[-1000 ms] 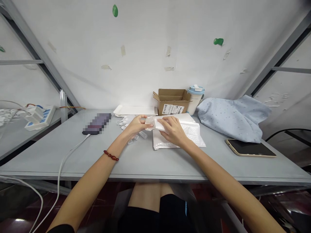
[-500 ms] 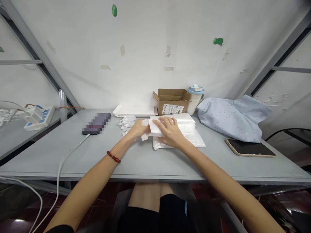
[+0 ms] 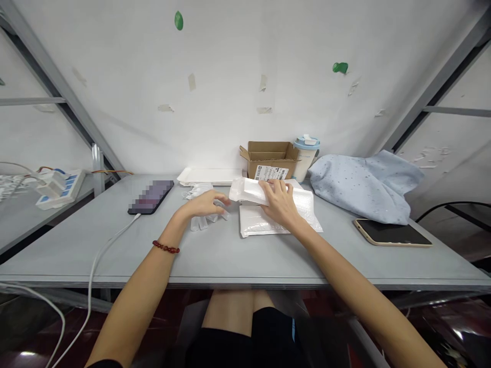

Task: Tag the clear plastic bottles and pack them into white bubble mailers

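My right hand (image 3: pixel 283 205) grips a white bubble mailer (image 3: pixel 248 192), fingers over its top and the mailer's left end tilted up off the pile. Beneath it, another bubble mailer (image 3: pixel 259 227) lies flat on the table. My left hand (image 3: pixel 205 203) is open just left of the raised end, its fingers apart and nothing visible in them. Under and behind that hand lie several small translucent white pieces (image 3: pixel 200 222), too small to name, partly hidden by it.
Behind the mailers stand an open cardboard box (image 3: pixel 264 158) and a blue-lidded cup (image 3: pixel 306 159). White flat packets (image 3: pixel 210 176) lie at the back. A blue cloth (image 3: pixel 360 184) partly covers a phone (image 3: pixel 391 233) at right; a charging phone (image 3: pixel 151 197) lies left, its cable (image 3: pixel 97 255) trailing off the table.
My left hand has let go of the mailer's left end and moved left, its fingers spreading. More translucent pieces now show below it. My right hand still holds the mailer.
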A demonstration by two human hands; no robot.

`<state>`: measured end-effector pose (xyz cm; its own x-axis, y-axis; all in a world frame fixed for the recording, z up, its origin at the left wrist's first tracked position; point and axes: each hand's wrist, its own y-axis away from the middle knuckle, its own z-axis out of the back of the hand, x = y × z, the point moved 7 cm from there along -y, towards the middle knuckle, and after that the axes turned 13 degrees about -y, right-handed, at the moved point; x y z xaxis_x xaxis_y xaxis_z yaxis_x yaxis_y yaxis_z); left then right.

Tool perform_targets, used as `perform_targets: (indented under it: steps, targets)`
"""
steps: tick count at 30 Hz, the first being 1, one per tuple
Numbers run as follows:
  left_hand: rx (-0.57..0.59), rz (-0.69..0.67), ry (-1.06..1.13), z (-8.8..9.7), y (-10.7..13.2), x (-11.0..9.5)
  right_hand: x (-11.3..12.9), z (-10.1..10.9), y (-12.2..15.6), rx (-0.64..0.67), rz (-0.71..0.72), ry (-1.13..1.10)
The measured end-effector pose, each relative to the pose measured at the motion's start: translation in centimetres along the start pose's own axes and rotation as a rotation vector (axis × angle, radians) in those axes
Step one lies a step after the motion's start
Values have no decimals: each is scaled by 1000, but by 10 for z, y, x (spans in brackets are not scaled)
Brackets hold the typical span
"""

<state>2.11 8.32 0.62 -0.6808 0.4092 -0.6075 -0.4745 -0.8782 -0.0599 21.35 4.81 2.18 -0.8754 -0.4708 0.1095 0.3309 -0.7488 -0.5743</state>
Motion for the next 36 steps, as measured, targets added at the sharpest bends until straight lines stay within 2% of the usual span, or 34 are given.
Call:
perform_targets:
  steps: [3,7,9,11,14,17,21,26,32,36]
  targets:
    - [31,-27,-83,-10,-1,-1,-5,0,0,-25,-13,-12]
    - [-79,-48,-123,-6,-1,-8,-6,1,-1,-58,0,-21]
    - [-178,-32,-102,6,0,-11,-6,1,-1,-62,-1,-16]
    - [-331,15,-28,22,4,-12,-7,1,-1,-62,-10,-9]
    - [-569,59,213,44,11,-7,-9,0,-1,-56,-38,2]
    - [-688,18,435,52,13,-5,-9,-1,-1,-43,-47,-1]
    - [-620,5,552,38,8,-8,-7,-1,0,-45,-30,-33]
    - [-466,44,524,15,1,-16,-5,1,-1,-40,-35,-70]
    - [-489,81,442,27,6,-9,-5,3,-1,-34,-50,-67]
    - [-461,36,357,27,6,-11,-4,2,-1,-32,-39,-73]
